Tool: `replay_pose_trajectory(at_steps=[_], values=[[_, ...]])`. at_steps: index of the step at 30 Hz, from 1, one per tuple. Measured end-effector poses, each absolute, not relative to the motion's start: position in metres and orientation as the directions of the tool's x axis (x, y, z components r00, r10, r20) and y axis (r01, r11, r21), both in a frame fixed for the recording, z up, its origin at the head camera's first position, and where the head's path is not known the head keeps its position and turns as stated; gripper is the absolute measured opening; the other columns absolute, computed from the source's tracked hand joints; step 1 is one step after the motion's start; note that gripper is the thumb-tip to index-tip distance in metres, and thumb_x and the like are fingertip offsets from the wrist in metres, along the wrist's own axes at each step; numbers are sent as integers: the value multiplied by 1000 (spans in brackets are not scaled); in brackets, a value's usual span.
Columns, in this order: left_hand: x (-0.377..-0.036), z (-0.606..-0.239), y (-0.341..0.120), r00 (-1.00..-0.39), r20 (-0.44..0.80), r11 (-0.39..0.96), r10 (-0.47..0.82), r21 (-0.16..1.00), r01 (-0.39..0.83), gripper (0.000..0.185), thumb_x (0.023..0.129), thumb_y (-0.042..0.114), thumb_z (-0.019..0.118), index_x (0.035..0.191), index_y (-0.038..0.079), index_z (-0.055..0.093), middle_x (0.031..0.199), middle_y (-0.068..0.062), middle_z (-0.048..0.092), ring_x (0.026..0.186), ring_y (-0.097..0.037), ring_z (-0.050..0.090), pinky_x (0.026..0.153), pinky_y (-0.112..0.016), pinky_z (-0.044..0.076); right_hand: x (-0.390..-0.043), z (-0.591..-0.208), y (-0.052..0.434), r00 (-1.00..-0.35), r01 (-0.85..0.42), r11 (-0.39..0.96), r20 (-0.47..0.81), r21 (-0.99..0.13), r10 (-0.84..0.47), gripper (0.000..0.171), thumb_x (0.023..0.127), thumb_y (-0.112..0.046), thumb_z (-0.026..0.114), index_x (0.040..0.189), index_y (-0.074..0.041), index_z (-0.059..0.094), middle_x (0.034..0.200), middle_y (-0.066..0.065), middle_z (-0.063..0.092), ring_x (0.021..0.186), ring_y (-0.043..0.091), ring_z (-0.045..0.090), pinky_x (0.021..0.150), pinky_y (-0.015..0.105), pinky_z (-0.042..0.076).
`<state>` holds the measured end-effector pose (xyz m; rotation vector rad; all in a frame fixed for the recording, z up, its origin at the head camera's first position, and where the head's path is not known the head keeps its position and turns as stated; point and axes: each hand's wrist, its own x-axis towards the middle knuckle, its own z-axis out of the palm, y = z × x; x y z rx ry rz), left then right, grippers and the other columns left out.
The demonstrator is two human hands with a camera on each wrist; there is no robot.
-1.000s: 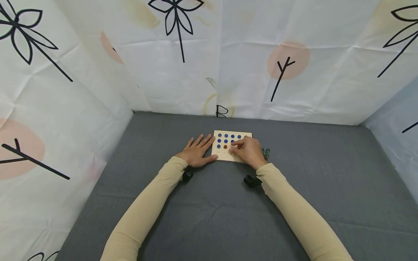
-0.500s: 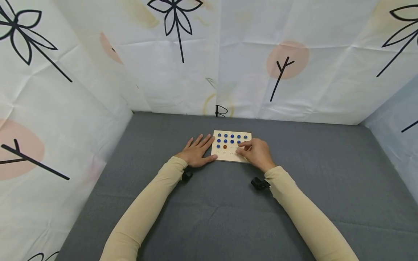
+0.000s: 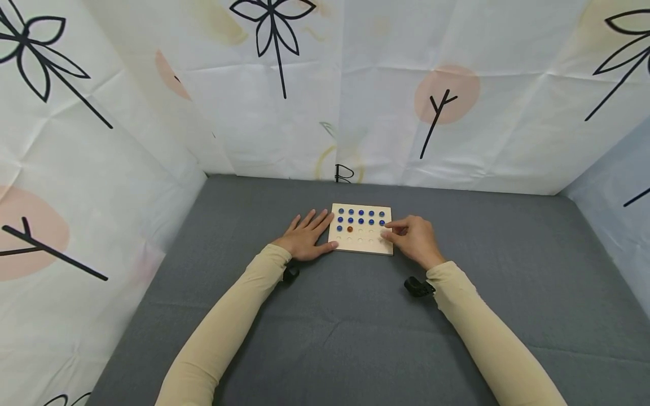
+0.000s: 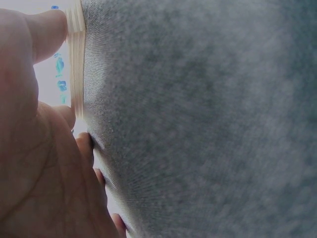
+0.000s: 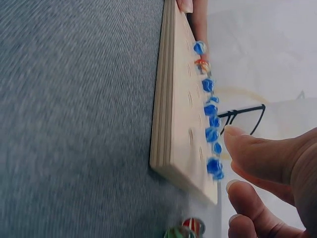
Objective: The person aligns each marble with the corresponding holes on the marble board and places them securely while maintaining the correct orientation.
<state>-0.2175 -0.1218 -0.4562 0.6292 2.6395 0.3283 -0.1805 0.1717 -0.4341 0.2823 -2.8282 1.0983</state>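
A pale wooden board (image 3: 363,246) with rows of round hollows lies on the grey cloth. Blue marbles (image 3: 361,213) fill its two far rows. The third row has a blue marble at its left end and an orange-red marble (image 3: 350,229) beside it. My left hand (image 3: 303,241) rests flat with spread fingers, its thumb and fingertips at the board's left edge (image 4: 77,69). Over the board's right edge hovers my right hand (image 3: 413,239), thumb and index finger apart. Nothing shows between those fingers in the right wrist view.
Beyond the board's right end, a red marble (image 5: 194,226) and a green marble (image 5: 179,232) lie on the cloth. The head view hides them behind the right hand. Patterned white fabric walls (image 3: 386,129) stand behind and at both sides of the grey table (image 3: 325,338).
My right hand has moved rightward across the board to its right edge, uncovering the right part of the marble rows. The green marbles seen at the right a second ago are now hidden. The left hand stays put.
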Motion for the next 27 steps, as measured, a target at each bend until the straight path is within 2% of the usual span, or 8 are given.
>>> replay_pose_trajectory(at_steps=[8, 21, 27], values=[[-214, -449, -121, -820, -315, 868, 479, 313, 386, 82, 103, 64, 37, 165, 24, 1, 171, 1, -1, 156, -24, -9, 123, -51, -9, -179, -434, 184, -981, -187, 751, 162, -633, -108, 26, 89, -18, 81, 108, 0, 80, 87, 13, 67, 72, 26, 59, 56, 33, 43], [-211, -447, -121, -816, -308, 863, 489, 310, 400, 82, 104, 64, 36, 165, 23, 1, 171, -1, 0, 156, -25, -8, 124, -51, -7, -176, -434, 204, -987, -145, 766, 148, -626, -66, 27, 90, -19, 81, 111, -2, 79, 92, 16, 71, 72, 26, 60, 56, 34, 43], [-211, -446, -121, -817, -309, 865, 488, 298, 404, 82, 103, 66, 35, 165, 25, 1, 171, 0, 0, 156, -24, -7, 124, -51, -6, -175, -434, 212, -985, -148, 782, 159, -606, -64, 27, 90, -19, 81, 111, -1, 79, 88, 16, 69, 72, 28, 59, 55, 33, 41]])
